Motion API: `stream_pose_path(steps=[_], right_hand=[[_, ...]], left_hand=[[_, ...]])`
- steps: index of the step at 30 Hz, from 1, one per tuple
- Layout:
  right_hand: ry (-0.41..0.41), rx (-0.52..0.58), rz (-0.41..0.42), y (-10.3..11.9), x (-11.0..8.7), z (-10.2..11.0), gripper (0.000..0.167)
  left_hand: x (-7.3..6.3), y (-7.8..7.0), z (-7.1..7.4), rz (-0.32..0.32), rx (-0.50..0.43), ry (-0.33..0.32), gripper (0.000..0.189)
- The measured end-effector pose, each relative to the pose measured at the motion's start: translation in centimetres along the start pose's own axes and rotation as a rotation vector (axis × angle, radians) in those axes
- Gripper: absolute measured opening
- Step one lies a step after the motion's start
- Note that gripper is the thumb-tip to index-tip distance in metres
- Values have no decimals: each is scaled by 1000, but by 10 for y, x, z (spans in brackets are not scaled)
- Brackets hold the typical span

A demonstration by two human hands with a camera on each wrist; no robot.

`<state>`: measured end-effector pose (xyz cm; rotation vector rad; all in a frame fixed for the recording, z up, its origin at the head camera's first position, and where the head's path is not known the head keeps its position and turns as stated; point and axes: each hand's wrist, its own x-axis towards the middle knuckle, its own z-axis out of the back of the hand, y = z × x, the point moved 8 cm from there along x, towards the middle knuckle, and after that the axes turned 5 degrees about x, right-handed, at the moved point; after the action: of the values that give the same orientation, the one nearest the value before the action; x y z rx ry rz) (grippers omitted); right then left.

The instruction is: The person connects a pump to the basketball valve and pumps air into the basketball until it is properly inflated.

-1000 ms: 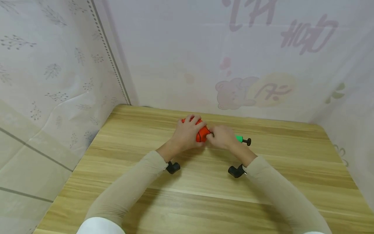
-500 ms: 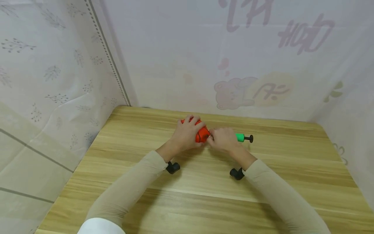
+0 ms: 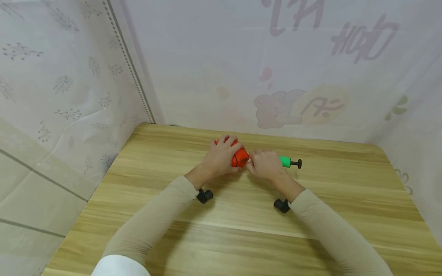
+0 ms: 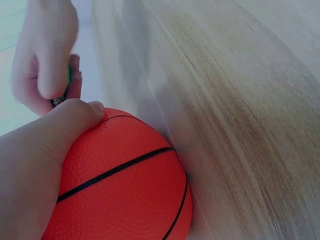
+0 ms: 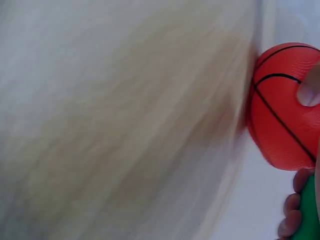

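My left hand (image 3: pixel 220 156) grips a small red-orange toy basketball (image 3: pixel 239 158) from above and the near side, fingers spread over its top. In the left wrist view the ball (image 4: pixel 130 175) sits against the table, its black seam lines showing. My right hand (image 3: pixel 266 165) curls round a green ball pump (image 3: pixel 285 161) with a black plunger and handle. The pump lies roughly level, its front end toward the ball. In the right wrist view the green barrel (image 5: pixel 307 210) shows just below the ball, several fingers wrapped round it. Whether its needle is in the ball, I cannot tell.
A wood-grain table (image 3: pixel 221 237) carries everything. Behind it hangs a pale printed cloth (image 3: pixel 207 69), with more patterned cloth at the left and right. Black wrist camera mounts (image 3: pixel 205 196) hang under both forearms.
My right hand has shifted slightly to the right with the pump, and more of the green barrel and black handle shows. My left hand and the ball have stayed nearly still.
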<state>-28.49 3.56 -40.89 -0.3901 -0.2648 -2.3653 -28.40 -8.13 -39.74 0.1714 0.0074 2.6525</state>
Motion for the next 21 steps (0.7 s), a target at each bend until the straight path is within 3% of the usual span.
stream_pose_path(steps=[5, 10, 14, 21], right_hand=[[269, 282, -255, -15, 1, -12, 31], [442, 488, -349, -21, 2, -15, 39], [454, 537, -338, -22, 4, -14, 40], [370, 403, -231, -18, 1, -13, 34]], left_hand=[[0, -2, 1, -9, -11, 2, 63], [0, -3, 3, -28, -14, -23, 64], [0, -3, 4, -34, -21, -36, 63], [-1, -2, 2, -35, -20, -13, 64]])
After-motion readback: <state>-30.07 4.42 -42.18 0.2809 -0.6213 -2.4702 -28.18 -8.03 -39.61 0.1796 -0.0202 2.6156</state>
